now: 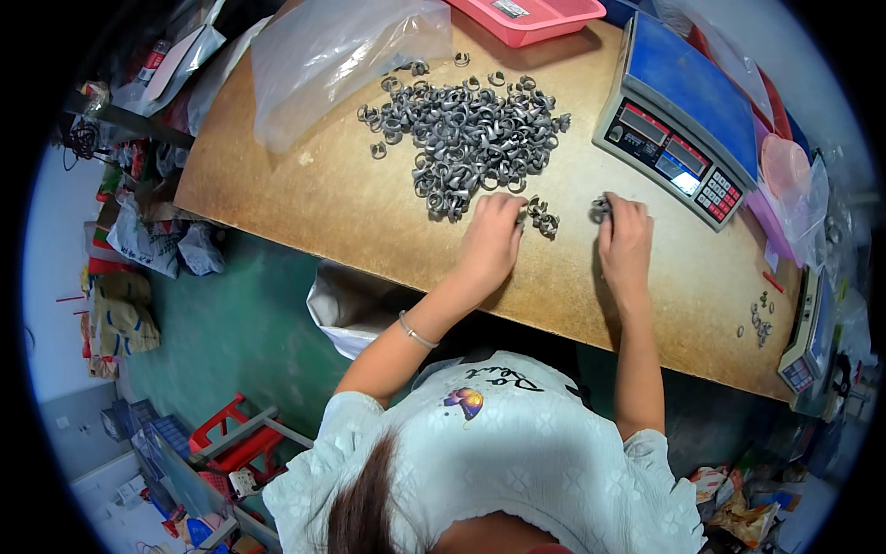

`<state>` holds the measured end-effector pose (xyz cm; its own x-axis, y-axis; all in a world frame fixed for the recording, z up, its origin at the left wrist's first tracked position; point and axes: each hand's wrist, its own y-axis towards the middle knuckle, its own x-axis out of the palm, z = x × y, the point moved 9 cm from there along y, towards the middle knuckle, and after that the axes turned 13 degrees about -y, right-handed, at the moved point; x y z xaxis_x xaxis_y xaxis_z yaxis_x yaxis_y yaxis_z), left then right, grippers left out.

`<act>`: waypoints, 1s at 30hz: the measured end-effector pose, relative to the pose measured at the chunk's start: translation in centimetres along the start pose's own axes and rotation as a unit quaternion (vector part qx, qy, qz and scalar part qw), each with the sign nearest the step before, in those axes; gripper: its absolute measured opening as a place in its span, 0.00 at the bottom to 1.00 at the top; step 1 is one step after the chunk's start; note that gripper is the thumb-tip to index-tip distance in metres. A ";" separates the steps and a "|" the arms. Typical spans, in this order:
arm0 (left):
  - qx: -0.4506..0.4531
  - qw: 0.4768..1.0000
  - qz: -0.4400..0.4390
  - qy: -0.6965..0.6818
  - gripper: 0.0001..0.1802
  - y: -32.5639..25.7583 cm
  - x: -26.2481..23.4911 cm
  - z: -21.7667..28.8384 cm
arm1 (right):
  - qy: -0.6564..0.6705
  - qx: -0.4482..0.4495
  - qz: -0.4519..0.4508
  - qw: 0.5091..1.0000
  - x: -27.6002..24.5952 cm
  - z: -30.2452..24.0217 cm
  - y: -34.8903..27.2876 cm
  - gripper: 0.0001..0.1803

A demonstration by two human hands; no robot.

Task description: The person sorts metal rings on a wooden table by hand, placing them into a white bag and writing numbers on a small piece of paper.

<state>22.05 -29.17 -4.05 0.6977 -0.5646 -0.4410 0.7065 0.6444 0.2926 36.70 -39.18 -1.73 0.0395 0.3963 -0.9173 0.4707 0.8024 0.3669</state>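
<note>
A heap of small dark-grey metal rings, several of them with gaps, lies in the middle of the wooden table. My left hand rests at the heap's near edge, fingers curled down; what is under them is hidden. Just right of its fingertips sits a small cluster of the same rings. Farther right, my right hand is closed, with a few grey rings pinched between thumb and fingers at the tabletop.
A blue-topped digital scale stands at the right. Clear plastic sheeting covers the far left of the table. At the back is a pink tray. Several loose rings and a red pen lie near the right edge.
</note>
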 end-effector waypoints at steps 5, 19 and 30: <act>-0.014 0.989 0.093 -0.112 0.14 -1.2 -3.0 -0.8 | 0.032 -0.071 0.057 0.995 -2.2 -3.4 1.0 0.20; -0.107 0.932 0.055 -0.341 0.20 -3.0 -1.5 1.5 | 0.608 0.210 -0.255 0.722 4.6 -2.8 -3.0 0.13; -0.235 0.821 -0.008 -0.520 0.11 -4.2 0.7 -0.5 | 0.655 0.137 -0.299 0.681 1.8 -6.3 -4.5 0.15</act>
<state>19.52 -32.06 -5.99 0.5865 -0.5525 0.5922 0.7625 0.6232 -0.1738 29.06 -39.29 -4.08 -0.9662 0.2376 0.1004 0.2115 0.9525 -0.2190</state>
